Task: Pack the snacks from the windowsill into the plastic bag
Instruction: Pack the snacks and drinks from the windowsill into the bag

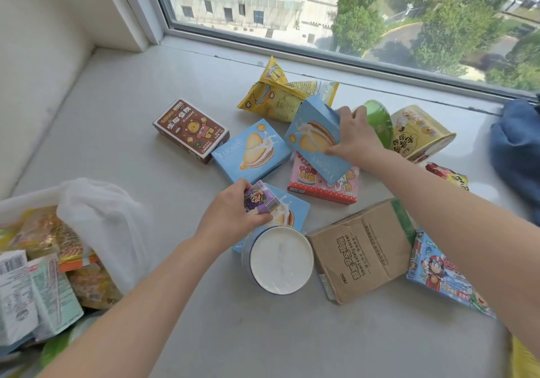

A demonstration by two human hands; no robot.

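Observation:
Snacks lie scattered on the white windowsill (122,120). My left hand (230,216) grips a small purple box (261,200) just above a blue biscuit box (292,211) and a white-lidded tub (280,259). My right hand (353,140) holds a tilted blue biscuit box (314,135), lifted over a pink box (309,186). Another blue biscuit box (251,151) and a brown bear box (190,129) lie to the left. The white plastic bag (96,216) sits at the left, with several snack packs (43,275) in it.
A yellow chip bag (277,94), a green cup (378,120) and a yellow noodle bowl (418,135) sit near the window. A cardboard box (362,249) and a cartoon box (438,272) lie at the right front. Blue cloth (517,149) rests at the far right.

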